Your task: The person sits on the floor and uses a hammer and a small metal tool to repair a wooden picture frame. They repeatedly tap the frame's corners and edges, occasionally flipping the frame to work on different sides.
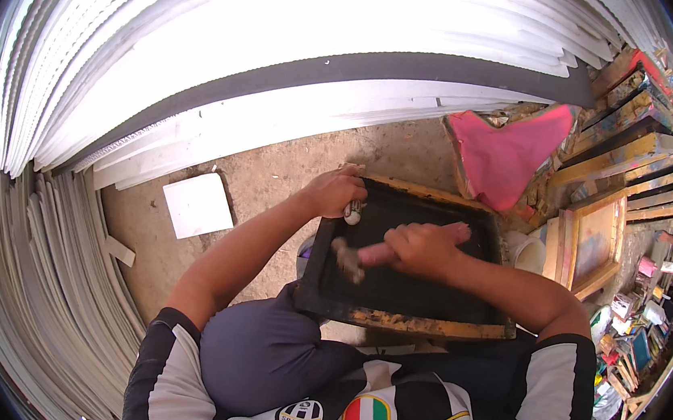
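Observation:
A black-meshed screen frame (415, 323) with dark-stained wooden sides rests tilted across my lap. At its far left corner, my left hand (337, 191) is closed around a small round-ended object (353, 214), mostly hidden by my fingers. My right hand (422, 249) grips the pink handle of a hammer (377, 254) above the black mesh. The hammer's head, smeared by motion, is on the left, a little nearer to me than the small object.
White sheets (307, 13) lean along the far side, with grey-edged stacks (54, 280) at left. A white square piece (197, 205) lies on the ground. On the right are a pink-covered frame (508, 150), wooden frames (599, 239) and a clutter of containers (618, 318).

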